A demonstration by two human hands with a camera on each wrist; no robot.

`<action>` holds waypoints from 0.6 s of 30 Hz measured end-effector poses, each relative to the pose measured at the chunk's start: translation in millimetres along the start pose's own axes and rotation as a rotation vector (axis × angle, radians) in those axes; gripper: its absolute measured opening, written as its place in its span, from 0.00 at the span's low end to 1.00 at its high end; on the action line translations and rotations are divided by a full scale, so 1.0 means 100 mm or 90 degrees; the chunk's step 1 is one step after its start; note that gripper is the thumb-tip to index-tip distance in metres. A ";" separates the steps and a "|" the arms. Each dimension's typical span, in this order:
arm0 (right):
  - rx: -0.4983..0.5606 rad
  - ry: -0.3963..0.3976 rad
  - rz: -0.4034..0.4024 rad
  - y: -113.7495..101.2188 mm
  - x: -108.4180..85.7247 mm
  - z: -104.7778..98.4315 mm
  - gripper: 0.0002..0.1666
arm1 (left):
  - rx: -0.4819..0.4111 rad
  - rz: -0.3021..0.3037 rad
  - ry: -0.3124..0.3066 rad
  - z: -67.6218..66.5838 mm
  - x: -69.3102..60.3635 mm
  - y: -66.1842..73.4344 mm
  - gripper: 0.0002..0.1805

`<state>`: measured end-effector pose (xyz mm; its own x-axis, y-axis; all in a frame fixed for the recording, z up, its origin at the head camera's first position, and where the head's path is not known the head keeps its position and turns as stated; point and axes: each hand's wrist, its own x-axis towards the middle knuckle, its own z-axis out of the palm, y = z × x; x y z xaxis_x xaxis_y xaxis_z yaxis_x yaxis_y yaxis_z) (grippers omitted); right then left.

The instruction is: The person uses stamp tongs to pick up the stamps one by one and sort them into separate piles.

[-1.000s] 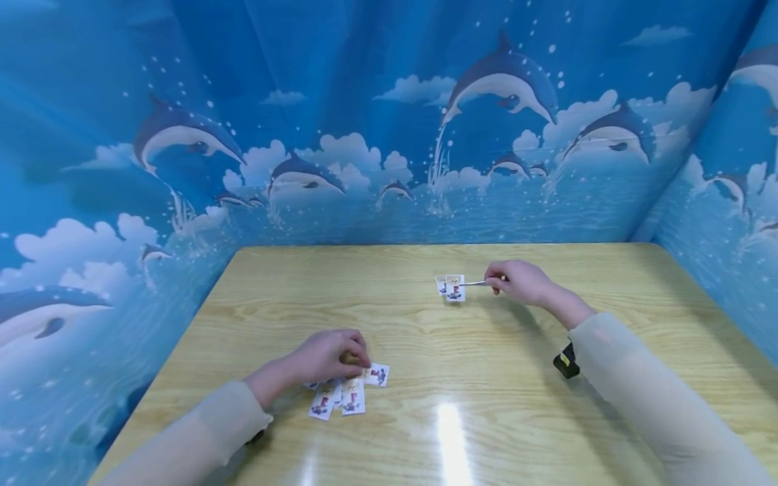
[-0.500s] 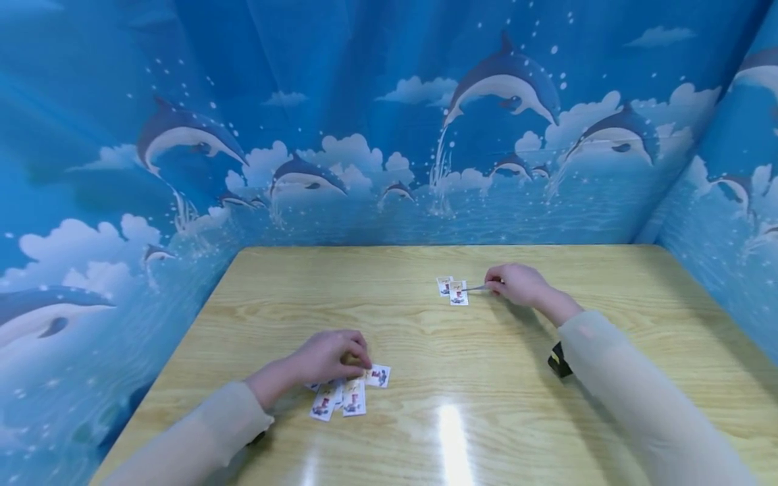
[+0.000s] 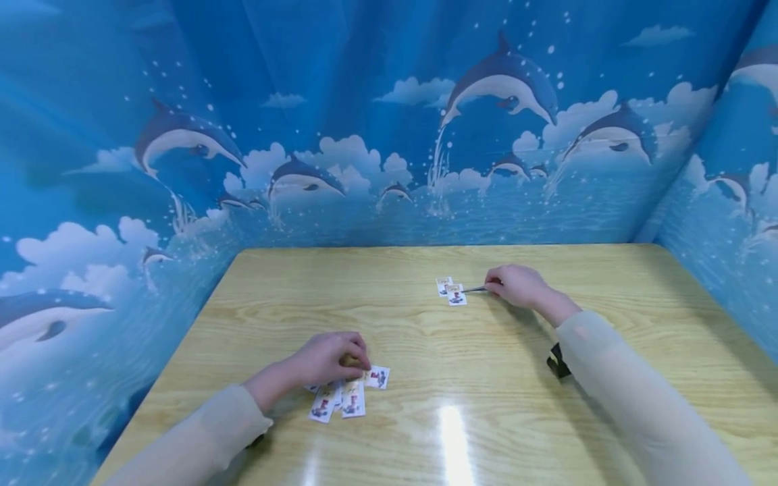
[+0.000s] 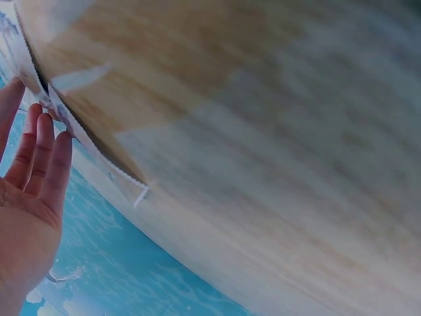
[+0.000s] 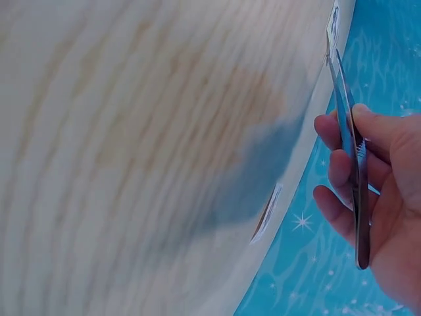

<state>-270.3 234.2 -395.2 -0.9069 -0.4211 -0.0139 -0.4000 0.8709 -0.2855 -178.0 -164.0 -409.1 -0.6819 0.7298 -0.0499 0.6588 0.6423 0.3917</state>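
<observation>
My right hand [image 3: 515, 283] pinches metal tweezers [image 5: 348, 131] between thumb and fingers. Their tips meet the right edge of a small postage stamp [image 3: 456, 295], which slightly overlaps a second stamp [image 3: 444, 286] near the table's far side. Whether the tips grip that stamp is too small to tell. At the left, my left hand [image 3: 331, 358] rests on a spread pile of several stamps [image 3: 352, 399] with the same printed picture. Its fingers [image 4: 43, 145] look fairly straight in the left wrist view, tips against a stamp with a toothed edge [image 4: 105, 161]. The hand hides part of the pile.
A light wood-grain table [image 3: 401, 344] lies under both hands. Behind it and along the sides hangs a blue curtain [image 3: 377, 121] printed with dolphins. A black wrist strap [image 3: 558, 361] shows below the right sleeve. One stamp [image 3: 379, 377] sticks out right of the pile.
The stamp at the tweezers has shifted slightly toward the near side and overlaps its neighbour less. The right hand moved a little nearer with it. The left hand and pile have stayed put.
</observation>
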 end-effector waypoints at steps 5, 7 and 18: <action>0.011 0.011 0.015 0.03 -0.08 -0.05 0.09 | 0.002 -0.004 0.000 0.00 0.00 -0.01 0.06; 0.018 0.017 0.015 0.03 -0.12 -0.07 0.09 | 0.002 -0.004 0.001 0.00 0.00 -0.01 0.06; 0.066 0.010 -0.004 -0.22 -0.33 -0.13 0.14 | -0.002 -0.001 0.006 0.00 -0.02 0.01 0.06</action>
<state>-233.5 232.5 -375.7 -0.9066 -0.4221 0.0037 -0.3911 0.8368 -0.3832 -176.1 -164.3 -408.6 -0.6862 0.7262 -0.0423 0.6561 0.6430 0.3951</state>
